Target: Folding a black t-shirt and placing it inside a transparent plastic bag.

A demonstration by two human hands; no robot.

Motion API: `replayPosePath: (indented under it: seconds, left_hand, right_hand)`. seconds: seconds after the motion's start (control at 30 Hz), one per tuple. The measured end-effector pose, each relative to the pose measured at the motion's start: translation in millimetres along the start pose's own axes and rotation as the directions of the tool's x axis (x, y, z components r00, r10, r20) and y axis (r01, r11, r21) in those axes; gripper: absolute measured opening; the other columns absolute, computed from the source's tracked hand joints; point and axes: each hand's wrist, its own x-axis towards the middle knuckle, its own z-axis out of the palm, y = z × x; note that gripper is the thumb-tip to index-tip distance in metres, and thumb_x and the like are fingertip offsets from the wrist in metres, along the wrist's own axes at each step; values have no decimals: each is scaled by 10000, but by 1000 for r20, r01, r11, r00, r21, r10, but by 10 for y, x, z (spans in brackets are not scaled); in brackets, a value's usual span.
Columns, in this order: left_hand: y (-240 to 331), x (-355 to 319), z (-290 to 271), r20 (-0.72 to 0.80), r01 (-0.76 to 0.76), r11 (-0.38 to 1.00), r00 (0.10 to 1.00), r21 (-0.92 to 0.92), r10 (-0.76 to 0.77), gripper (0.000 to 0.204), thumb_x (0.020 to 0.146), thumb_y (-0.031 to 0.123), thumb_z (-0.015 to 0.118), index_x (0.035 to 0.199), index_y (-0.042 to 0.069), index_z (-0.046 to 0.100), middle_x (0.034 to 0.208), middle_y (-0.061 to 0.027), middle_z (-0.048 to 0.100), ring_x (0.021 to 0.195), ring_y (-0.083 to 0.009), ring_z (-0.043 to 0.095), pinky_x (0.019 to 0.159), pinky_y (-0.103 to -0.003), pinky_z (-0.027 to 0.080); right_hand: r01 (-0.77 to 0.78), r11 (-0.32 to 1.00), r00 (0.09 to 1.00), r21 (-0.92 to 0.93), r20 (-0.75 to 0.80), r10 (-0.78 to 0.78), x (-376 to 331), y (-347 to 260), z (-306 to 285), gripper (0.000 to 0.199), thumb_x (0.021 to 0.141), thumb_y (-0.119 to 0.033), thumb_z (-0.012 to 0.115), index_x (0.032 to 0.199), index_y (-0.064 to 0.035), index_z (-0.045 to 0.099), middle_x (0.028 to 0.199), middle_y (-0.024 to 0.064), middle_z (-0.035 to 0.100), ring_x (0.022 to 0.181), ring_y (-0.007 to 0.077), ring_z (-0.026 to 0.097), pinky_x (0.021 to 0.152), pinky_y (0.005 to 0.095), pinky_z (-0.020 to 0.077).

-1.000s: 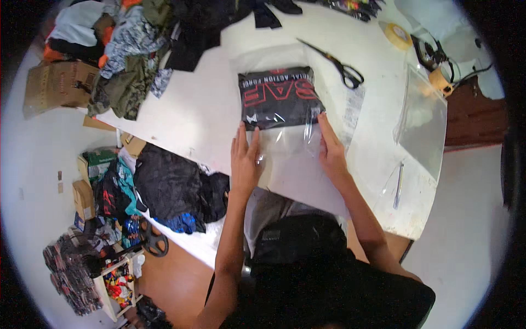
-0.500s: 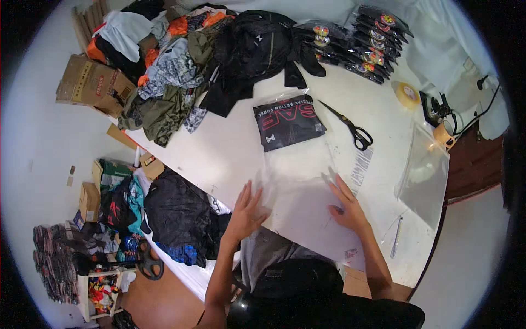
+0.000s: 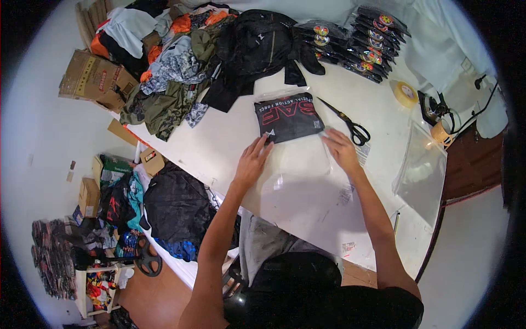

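Note:
A folded black shirt [image 3: 290,122] with red and white print lies on the white table inside a clear plastic bag [image 3: 301,156]. The bag's loose part stretches toward me, flat on the table. My left hand [image 3: 252,164] rests at the shirt's near left corner, its fingers extended and the fingertips touching the bag there. By the near right corner, my right hand [image 3: 342,151] lies with fingers outstretched on or just beside the bag's edge. Neither hand grips anything. Black-handled scissors [image 3: 357,131] lie just beyond my right hand.
Stacked packaged garments [image 3: 375,46] stand at the back right, near a tape roll [image 3: 405,94]. Clear plastic sheets [image 3: 422,170] lie on the right. A black jacket [image 3: 257,44] and heaped clothes [image 3: 178,71] cover the back left. More garments [image 3: 178,208] lie beyond the left edge.
Both hands have slid away from me, from the loose near part of the bag up to the near corners of the folded shirt. The shirt has hardly shifted.

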Motion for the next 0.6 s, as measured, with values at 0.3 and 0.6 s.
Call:
replayPosePath:
  seconds: [0.3,0.6]
  left_hand:
    - [193,-311,-76,15,7,974,1000,-227,-3,487,878,57,599,1357,22,516,1449,-155,479,1254,-323,540,1035,-393,462]
    - [-99,141,63,-114,203,894,956,-400,-269,473,845,-13,588,1317,1,564,1319,-190,591,1210,-339,579,1023,-397,490]
  right_hand:
    - [-69,997,998,26,5,69,-363,-473,-266,268,803,-15,656,1060,-52,724,1176,128,678,1148,323,614,973,406,507]
    - [-113,992,984,62,-133,121,12,-256,77,237,791,-9,666,1016,-49,731,1128,134,686,1062,322,632,904,387,520]
